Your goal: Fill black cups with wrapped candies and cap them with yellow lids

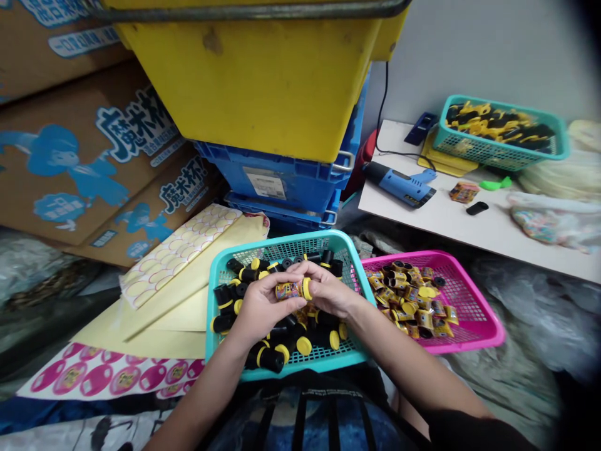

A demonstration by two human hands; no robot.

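Note:
Both my hands hold one small cylindrical bottle (288, 290) with a yellow cap and a colourful printed label. My left hand (258, 307) closes around the labelled body, and my right hand (331, 291) grips it at the capped end. The bottle lies sideways above a teal basket (277, 242), its cap toward the right. Inside that basket are several black bottles (271, 359) with yellow caps. Right of it, a pink basket (488, 313) contains several small pieces (425, 319) with yellow printed labels.
Stacked yellow (263, 81) and blue crates (291, 188) stand ahead, with printed cartons (79, 156) at left. Sticker sheets (122, 376) lie left. On a white table (451, 232) are a blue heat gun (399, 185) and another teal basket (507, 160) of yellow and black parts.

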